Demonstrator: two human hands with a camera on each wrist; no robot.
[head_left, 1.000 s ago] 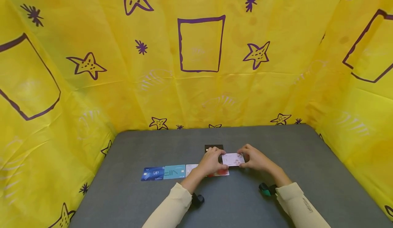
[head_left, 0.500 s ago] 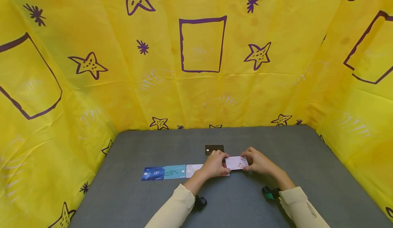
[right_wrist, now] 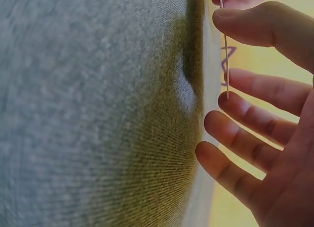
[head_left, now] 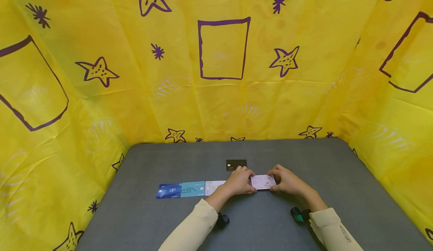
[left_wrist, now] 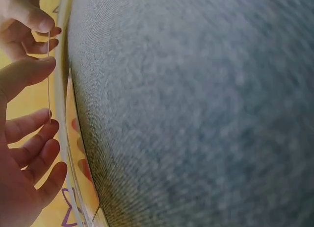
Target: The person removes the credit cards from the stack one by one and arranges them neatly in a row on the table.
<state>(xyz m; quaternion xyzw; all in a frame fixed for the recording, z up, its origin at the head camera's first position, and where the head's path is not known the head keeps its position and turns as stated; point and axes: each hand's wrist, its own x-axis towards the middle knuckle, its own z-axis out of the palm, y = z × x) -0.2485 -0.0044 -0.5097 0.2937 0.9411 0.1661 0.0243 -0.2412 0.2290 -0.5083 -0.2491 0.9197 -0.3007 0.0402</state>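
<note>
A pale pink card [head_left: 262, 182] is held between both hands by its two short sides. My left hand [head_left: 239, 180] pinches its left end between thumb and fingers, while my right hand [head_left: 287, 179] pinches the right end. Both wrist views show the card edge-on as a thin line, raised off the table. On the table a row runs leftward: a white card with yellow lettering [head_left: 214, 188], a teal VIP card [head_left: 193, 189] and a blue VIP card [head_left: 169, 191]. In the left wrist view a card with red patches [left_wrist: 81, 151] lies below the hand; the left hand hides it in the head view.
A black VIP card [head_left: 233, 164] lies just beyond the left hand. The grey tabletop [head_left: 135, 221] is enclosed by yellow cloth [head_left: 216, 108] with purple drawings at the back and sides. A dark strap [head_left: 299, 215] hangs at the right wrist.
Both hands have carried the pink card right and slightly nearer. The black card and the white card now show more, while the red-patched card has become hidden behind the left hand in the head view.
</note>
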